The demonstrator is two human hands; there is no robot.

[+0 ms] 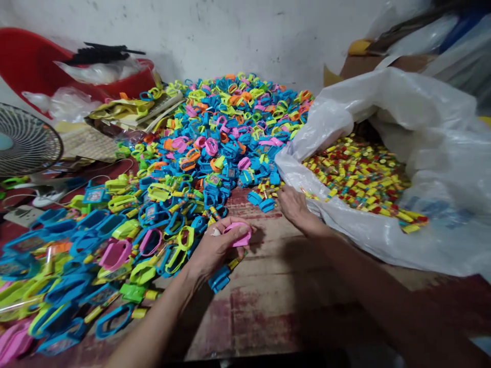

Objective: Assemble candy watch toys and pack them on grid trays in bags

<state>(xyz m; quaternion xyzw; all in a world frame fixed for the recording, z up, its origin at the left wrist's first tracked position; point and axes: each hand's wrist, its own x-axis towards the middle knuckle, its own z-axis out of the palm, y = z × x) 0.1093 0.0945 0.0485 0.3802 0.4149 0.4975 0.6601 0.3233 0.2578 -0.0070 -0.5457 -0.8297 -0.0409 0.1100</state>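
Observation:
My left hand [218,245] is closed around a pink plastic ring-shaped toy piece [241,234], low over the worn wooden tabletop [268,296]. My right hand [293,204] reaches toward the edge of a clear plastic bag [402,128]; its fingers curl at the bag's rim beside small yellow and red tube pieces [360,176]. What they pinch, if anything, is too small to name. A big heap of blue, green, pink and orange plastic pieces [226,128] lies behind and left of both hands. Assembled pieces [95,255] spread out at the left.
A red plastic tub [34,61] with bags stands at the back left, and a fan grille [23,145] sits at the left edge. A cardboard box [368,61] and more bags lie at the back right, against a white wall.

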